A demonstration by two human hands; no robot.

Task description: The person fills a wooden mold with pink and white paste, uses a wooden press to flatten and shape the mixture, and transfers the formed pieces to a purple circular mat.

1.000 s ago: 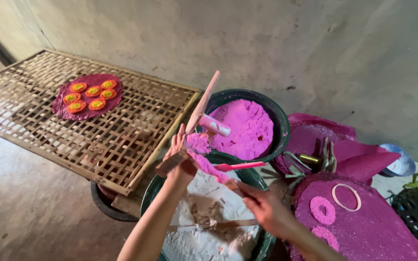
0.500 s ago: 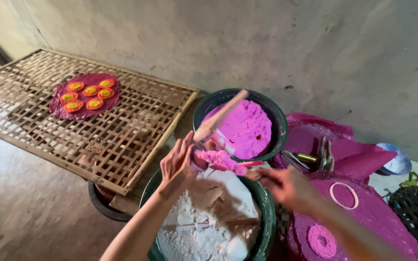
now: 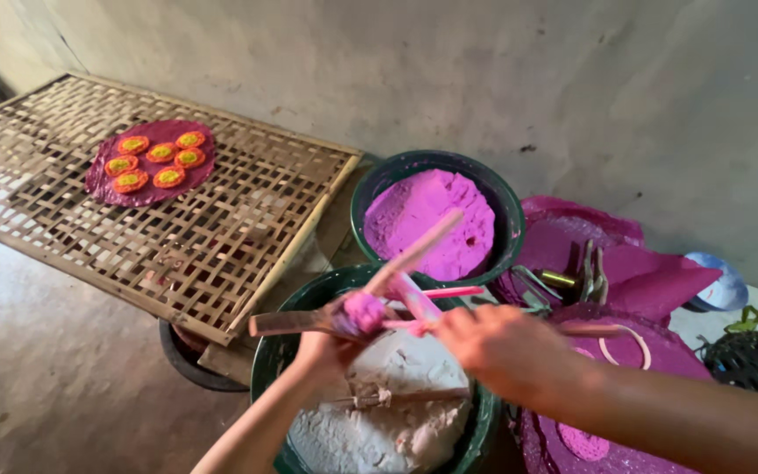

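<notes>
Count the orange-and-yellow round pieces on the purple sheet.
6, all on the purple sheet lying on the woven bamboo rack: two in the upper row, two in the middle and two in the lower row. None seem hidden.

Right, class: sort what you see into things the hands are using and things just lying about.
In use:
left hand
right hand
pink dough lump
pink sticks
basin of white paste

Lying about:
woven bamboo tray
purple disc with orange flowers
bowl of pink dough
white ring

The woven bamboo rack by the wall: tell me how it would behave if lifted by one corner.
The woven bamboo rack looks light, being open lattice. It would probably flex a little, as the strips are thin. The purple disc lying loose on it would likely slide.
</notes>
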